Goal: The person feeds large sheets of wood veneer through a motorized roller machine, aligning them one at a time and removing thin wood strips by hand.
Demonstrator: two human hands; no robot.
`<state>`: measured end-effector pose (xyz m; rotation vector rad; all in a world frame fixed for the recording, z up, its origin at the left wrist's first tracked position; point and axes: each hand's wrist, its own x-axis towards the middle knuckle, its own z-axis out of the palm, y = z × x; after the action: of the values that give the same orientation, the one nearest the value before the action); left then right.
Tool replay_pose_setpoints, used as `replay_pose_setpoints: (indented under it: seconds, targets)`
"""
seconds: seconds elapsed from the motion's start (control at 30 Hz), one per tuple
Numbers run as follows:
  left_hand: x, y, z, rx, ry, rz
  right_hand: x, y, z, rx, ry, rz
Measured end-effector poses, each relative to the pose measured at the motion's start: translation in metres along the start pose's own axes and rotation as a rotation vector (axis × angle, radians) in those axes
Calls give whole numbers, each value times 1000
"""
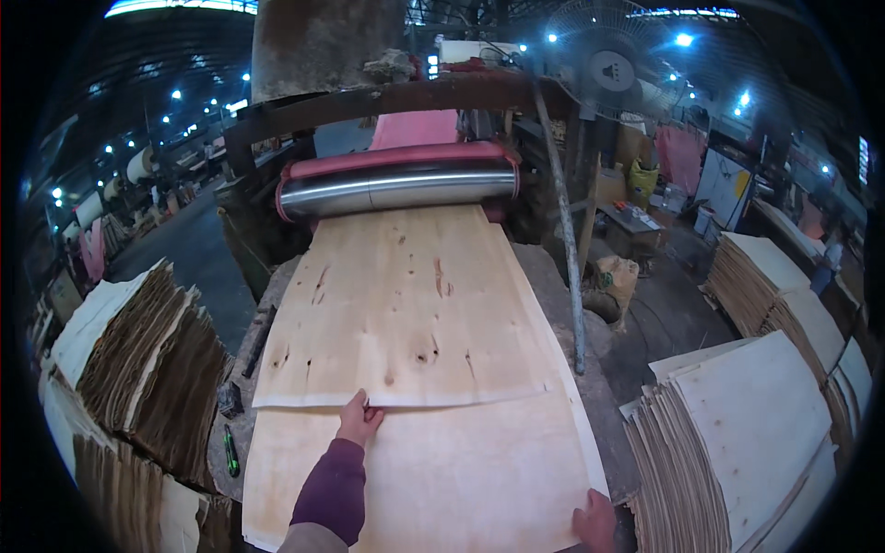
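Note:
A knotty wood veneer sheet [387,313] lies with its far end at a steel roller [396,189] topped by a pink-red one. My left hand [359,419], reaching from a purple sleeve, pinches the near edge of this sheet. Beneath it, a paler veneer sheet [442,470] extends toward me. At that lower sheet's right edge, near the front corner, my right hand [595,521] is closed with its fingers curled at the edge.
Veneer stacks stand at the left [147,350] and right [747,415]. A green utility knife [230,452] and a dark block [230,400] lie left of the sheets. A metal pole [562,212] slants along the right side, with a fan [612,70] above.

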<state>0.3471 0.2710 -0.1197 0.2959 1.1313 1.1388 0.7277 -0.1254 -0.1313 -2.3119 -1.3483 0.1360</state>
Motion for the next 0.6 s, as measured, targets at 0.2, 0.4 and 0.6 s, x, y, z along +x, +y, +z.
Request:
replay_pose_setpoints:
  seconds: [0.2,0.4,0.6]
  targets:
    - [-91,-68,-76,198,-182,-133,19,21,-24,299,-141,209]
    - [-287,-106,-172,-90,-53,-235,54,-3,-71,1058,-522,429]
    - [-359,-127,-195,-242,-171,-415,102,-107,-152,1239,-685,40]
